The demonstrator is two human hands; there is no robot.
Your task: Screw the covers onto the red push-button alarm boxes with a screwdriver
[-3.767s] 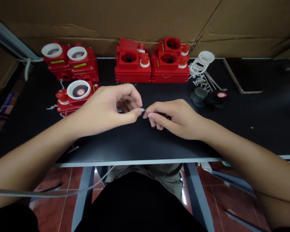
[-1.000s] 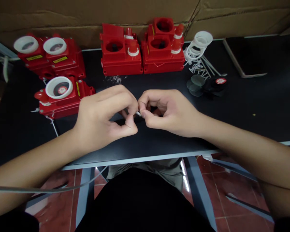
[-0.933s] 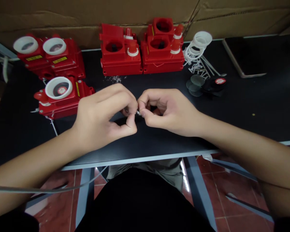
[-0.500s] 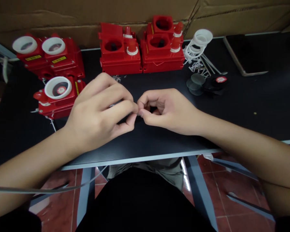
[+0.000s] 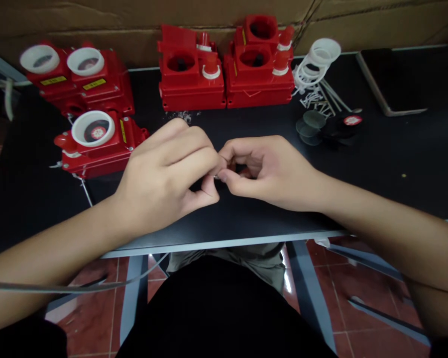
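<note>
My left hand (image 5: pixel 168 176) and my right hand (image 5: pixel 267 169) meet fingertip to fingertip over the middle of the black table (image 5: pixel 395 164). Both are pinched shut around a tiny metal part (image 5: pixel 216 176), probably a screw, almost wholly hidden between the thumbs and forefingers. Just left of my left hand lies a red box with a white ring on top (image 5: pixel 97 141).
Two more ringed red boxes (image 5: pixel 74 79) stand at the back left, two open red boxes (image 5: pixel 227 69) at the back middle. White rings (image 5: pixel 319 59), loose screws (image 5: pixel 315 99), dark round discs (image 5: pixel 311 128) and a tablet (image 5: pixel 399 79) lie at the right. Cardboard (image 5: pixel 97 20) lines the back.
My hands have closed in from holding a small screw apart to a tight pinch together. My left hand has rolled over the part, and the view has shifted slightly.
</note>
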